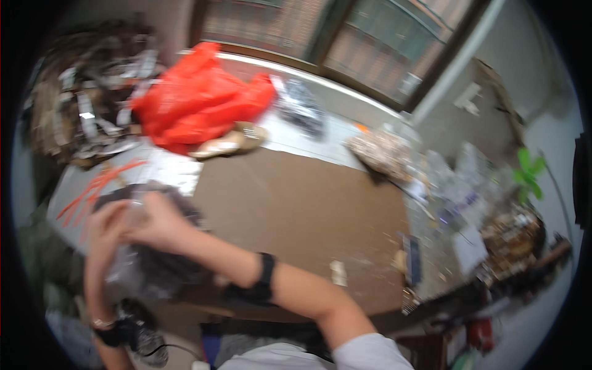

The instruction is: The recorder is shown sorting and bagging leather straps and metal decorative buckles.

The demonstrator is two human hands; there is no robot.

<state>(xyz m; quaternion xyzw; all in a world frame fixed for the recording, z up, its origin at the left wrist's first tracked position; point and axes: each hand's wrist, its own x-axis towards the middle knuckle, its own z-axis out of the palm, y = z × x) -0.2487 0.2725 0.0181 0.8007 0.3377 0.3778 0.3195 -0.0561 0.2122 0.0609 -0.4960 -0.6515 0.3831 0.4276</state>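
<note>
At the left end of the table lies a clear plastic bag [145, 271] filled with something dark; its contents are too blurred to name. My left hand [105, 228] is closed on the bag's upper part from the left side. Close beside it, my right hand [159, 223] reaches across and also grips the gathered plastic, fingers bent together. Motion blur softens both sets of fingers, and part of the bag is hidden behind my hands and right forearm.
A brown board [296, 216] covers the table's middle. Beyond it sit a red plastic bag [203, 102] and a dark bundled pile [92, 98]. Orange strips [92, 191] lie at left. A bag of pale pieces [382, 151], a dark phone-like slab [412, 259] and clear bags [462, 179] are rightward.
</note>
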